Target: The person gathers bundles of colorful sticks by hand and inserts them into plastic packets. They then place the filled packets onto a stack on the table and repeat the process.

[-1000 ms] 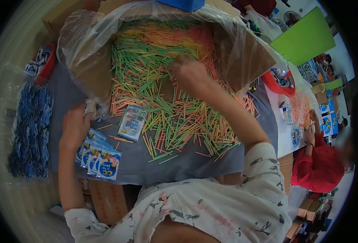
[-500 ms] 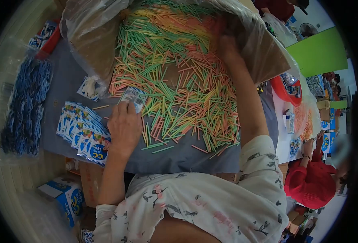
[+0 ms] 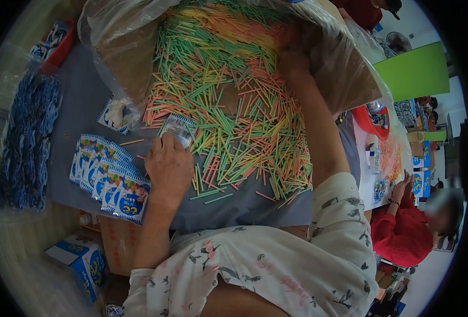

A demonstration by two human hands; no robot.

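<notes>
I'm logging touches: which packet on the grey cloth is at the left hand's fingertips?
The packet beside the coloured sticks, partly covered by the left hand; the other packets lie farther left.

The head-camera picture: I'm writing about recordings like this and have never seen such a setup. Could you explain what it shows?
There is no machine here, only a person's two bare hands. The camera sits on that person's head, looking forward and down. On the grey cloth lie many thin pastel sticks, spilling from a plastic-lined cardboard box. The left hand touches a printed packet; whether it is gripped isn't clear. Blue-and-white packets lie overlapping beside that hand. The right hand reaches into the box's shadowed side, so I can't tell what, if anything, it holds.
</notes>
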